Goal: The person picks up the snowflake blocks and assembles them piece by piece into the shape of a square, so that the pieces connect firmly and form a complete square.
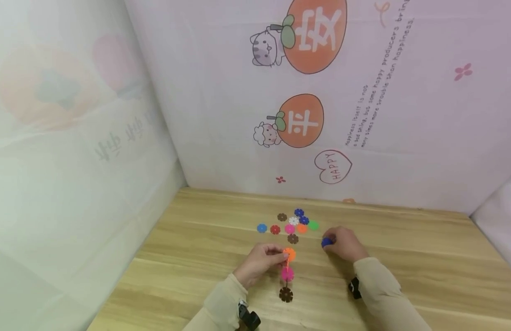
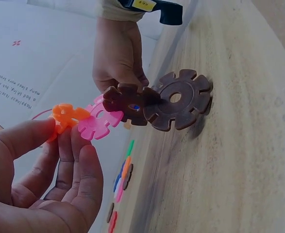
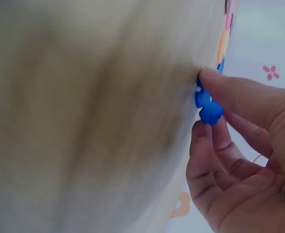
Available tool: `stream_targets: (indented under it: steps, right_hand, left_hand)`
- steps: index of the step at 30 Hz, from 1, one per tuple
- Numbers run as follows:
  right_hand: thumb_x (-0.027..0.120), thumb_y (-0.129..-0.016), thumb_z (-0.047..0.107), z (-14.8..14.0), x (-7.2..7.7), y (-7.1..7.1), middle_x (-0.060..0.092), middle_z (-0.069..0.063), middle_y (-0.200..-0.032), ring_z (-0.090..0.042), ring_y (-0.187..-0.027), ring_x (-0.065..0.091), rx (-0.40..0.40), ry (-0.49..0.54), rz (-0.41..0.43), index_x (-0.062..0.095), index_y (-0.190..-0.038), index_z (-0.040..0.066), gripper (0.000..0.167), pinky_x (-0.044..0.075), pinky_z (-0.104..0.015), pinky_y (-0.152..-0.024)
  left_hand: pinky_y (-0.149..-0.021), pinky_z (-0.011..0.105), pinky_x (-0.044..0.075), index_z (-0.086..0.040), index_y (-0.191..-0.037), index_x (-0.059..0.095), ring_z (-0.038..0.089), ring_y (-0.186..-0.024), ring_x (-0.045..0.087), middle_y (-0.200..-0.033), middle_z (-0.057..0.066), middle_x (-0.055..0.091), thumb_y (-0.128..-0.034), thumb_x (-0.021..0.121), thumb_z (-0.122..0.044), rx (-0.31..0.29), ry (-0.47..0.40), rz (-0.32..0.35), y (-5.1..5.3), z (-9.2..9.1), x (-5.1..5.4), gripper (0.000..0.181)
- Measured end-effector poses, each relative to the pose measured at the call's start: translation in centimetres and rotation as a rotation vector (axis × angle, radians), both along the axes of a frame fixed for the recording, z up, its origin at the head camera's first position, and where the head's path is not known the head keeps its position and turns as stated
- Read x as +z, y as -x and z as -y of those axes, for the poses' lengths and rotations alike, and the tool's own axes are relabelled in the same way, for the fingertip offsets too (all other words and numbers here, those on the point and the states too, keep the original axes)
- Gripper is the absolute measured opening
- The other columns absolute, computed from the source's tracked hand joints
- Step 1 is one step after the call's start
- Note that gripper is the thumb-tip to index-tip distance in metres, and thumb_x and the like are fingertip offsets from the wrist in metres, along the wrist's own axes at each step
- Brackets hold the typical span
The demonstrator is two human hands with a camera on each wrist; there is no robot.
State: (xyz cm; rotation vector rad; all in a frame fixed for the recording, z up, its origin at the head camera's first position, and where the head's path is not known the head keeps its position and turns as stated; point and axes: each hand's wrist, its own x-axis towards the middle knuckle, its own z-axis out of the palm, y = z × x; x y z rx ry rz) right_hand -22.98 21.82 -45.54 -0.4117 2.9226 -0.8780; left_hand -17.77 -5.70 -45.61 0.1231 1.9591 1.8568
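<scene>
My left hand [image 1: 257,263] pinches an orange notched snowflake disc [image 1: 290,254] between thumb and fingers. From it runs a joined chain: a pink disc [image 1: 287,274], then brown discs, the end one [image 1: 286,294] lowest in the head view. Two brown discs show in the left wrist view, the farther disc [image 2: 178,99] close to the wood. To the right, my right hand [image 1: 346,243] pinches blue notched plastic [image 3: 210,111] just over the tabletop. Fingers hide part of it, so I cannot tell whether it is one disc or several.
Loose discs lie flat beyond my hands, among them light blue [image 1: 261,228], red [image 1: 275,229], white [image 1: 294,220], green [image 1: 314,225] and brown [image 1: 293,239]. The wooden table [image 1: 189,257] meets a printed cloth [image 1: 222,138] at the back and a pale cloth on the left.
</scene>
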Motion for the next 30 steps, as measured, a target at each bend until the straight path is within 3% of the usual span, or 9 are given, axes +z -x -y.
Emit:
stream_targets:
  steps: [7,14,20,30]
  right_hand:
    - [0.069,-0.089,0.005,1.3,-0.2,-1.7,0.071,-0.004,-0.096,-0.021,-0.091,0.066,0.018,0.137,0.067,0.07,-0.099,0.008,0.011,0.058,-0.042,-0.082]
    - [0.068,-0.091,0.012,2.9,0.7,-2.7,0.072,-0.004,-0.106,-0.021,-0.101,0.067,-0.022,0.251,0.133,0.069,-0.114,0.01,0.023,0.056,-0.043,-0.092]
    - [0.068,-0.093,0.014,3.7,1.6,-3.5,0.074,-0.003,-0.102,-0.016,-0.095,0.068,-0.003,0.347,0.121,0.071,-0.11,0.01,0.018,0.059,-0.032,-0.084]
    - [0.069,-0.092,0.014,4.3,1.9,-4.6,0.073,-0.003,-0.098,-0.015,-0.091,0.069,0.011,0.416,0.144,0.07,-0.106,0.01,0.015,0.058,-0.025,-0.079]
  left_hand:
    - [-0.086,0.032,0.057,-0.007,-0.104,0.07,0.013,-0.084,0.067,-0.096,0.003,0.073,-0.0895,0.071,-0.017,0.008,0.023,0.001,0.0,-0.2,0.1,0.018]
    - [-0.087,0.03,0.056,-0.008,-0.104,0.07,0.012,-0.085,0.067,-0.096,0.001,0.073,-0.0893,0.071,-0.019,-0.017,0.05,-0.008,0.2,-0.2,0.0,0.018]
    - [-0.087,0.031,0.057,-0.007,-0.106,0.07,0.013,-0.083,0.067,-0.096,0.003,0.072,-0.0903,0.071,-0.02,-0.025,0.036,-0.016,0.3,-0.2,0.2,0.02]
    - [-0.084,0.032,0.058,-0.008,-0.105,0.07,0.013,-0.082,0.067,-0.095,0.003,0.073,-0.0907,0.071,-0.021,-0.027,0.053,-0.007,0.1,0.0,0.1,0.019]
